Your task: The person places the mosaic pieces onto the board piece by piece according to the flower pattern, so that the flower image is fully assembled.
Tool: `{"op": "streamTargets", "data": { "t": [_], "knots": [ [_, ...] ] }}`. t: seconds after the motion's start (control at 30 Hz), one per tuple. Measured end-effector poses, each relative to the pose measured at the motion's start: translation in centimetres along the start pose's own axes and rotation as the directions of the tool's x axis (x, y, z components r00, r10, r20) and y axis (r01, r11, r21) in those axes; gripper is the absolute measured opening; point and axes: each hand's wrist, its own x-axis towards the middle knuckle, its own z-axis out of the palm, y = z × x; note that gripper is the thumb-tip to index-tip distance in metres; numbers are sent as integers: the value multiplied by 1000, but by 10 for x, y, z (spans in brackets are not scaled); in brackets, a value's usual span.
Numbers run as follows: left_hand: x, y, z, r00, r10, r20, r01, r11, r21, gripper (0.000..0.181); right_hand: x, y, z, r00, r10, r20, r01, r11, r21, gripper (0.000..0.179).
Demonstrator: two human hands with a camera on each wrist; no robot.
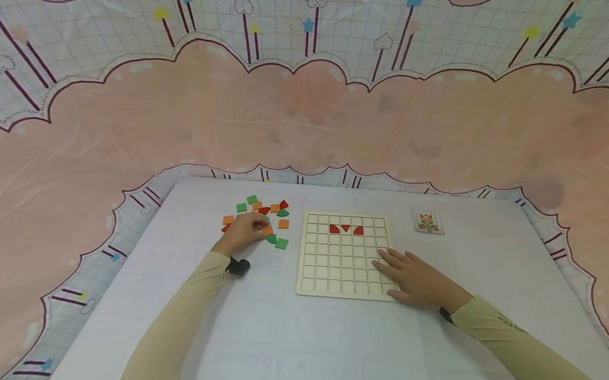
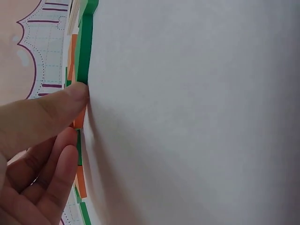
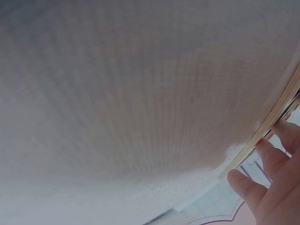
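On board [image 1: 334, 261] edge, right hand [image 1: 420, 280] spread; across gap [image 1: 287, 265], left hand [image 1: 242, 230] among tiles [image 1: 284, 224], can't tell if grip pinches.

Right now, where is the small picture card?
In the head view, the small picture card lies right of the grid board, near but apart from its far right corner, and beyond the right hand.

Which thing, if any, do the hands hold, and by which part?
The right hand holds nothing; it rests spread on the right side of the grid board. The left hand is among the coloured pieces; whether it holds one is unclear.
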Motion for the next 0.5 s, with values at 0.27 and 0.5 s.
{"op": "streamTargets", "data": {
  "t": [0.27, 0.5],
  "knots": [
    [-5, -1, 1, 999, -43, -3, 43, 999, -1, 31, -1, 2, 3, 1000, -14, -17, 14, 1000, 0, 62],
    [-3, -3, 4, 998, -70, -7, 70, 998, 5, 30, -2, 2, 2, 1000, -14, -28, 14, 1000, 1, 62]
  ]
}}
